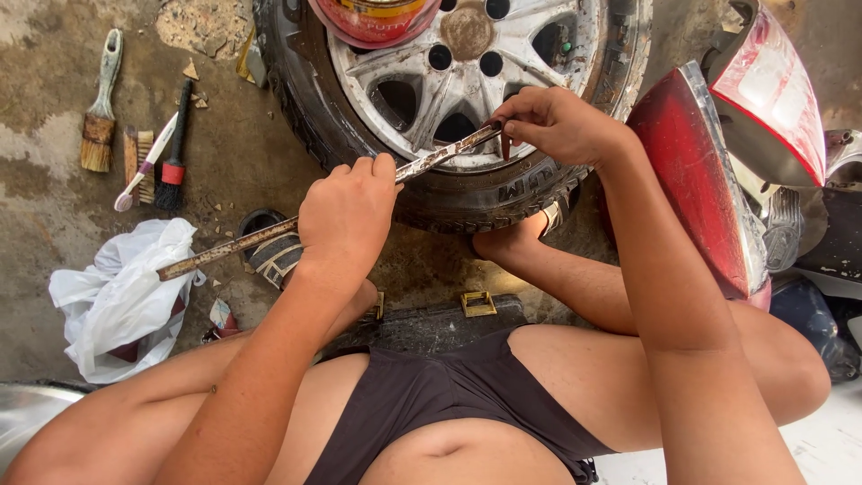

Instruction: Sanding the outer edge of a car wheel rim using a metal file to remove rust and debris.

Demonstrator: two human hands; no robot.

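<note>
The left hand [346, 216] is pressed shut in a fist around the middle of a long, rusty metal strip [269, 235], which slants above the concrete floor [54, 207] and across a car wheel [467, 81] lying flat. The right hand [557, 121] pinches the strip's far end over the tyre. To work it well, the fist should likely hold the strip steady while the fingertips guide the tip, keeping it clear of the red tail light [696, 171] just beside the wrist
</note>
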